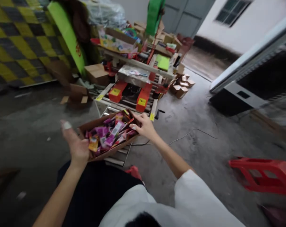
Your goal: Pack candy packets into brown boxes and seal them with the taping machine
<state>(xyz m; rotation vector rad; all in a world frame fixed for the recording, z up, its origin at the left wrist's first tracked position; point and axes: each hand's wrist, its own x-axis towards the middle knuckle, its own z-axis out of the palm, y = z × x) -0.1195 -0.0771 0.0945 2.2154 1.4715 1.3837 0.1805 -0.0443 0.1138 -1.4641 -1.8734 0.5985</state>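
An open cardboard box (pixel 114 152) sits tilted in front of my body, over the end of a roller conveyor (pixel 114 161). Small purple, orange and pink packets (pixel 114 130) fill it in a loose heap. Against its left end presses my left hand (pixel 78 145), thumb stretched up and away, with the other fingers hidden by the box. My right hand (pixel 144 126) grips the far right corner, its fingers over the rim and its thumb near the packets. Whether the box rests on the rollers or is carried is hard to tell.
Beyond the box stands a carton-sealing machine with orange guides (pixel 143 99) and a crank handle (pixel 160 114). Small cartons (pixel 180 90) lie on the floor beside it. A red plastic stool (pixel 263 173) is at right, and a cable (pixel 180 137) crosses the floor.
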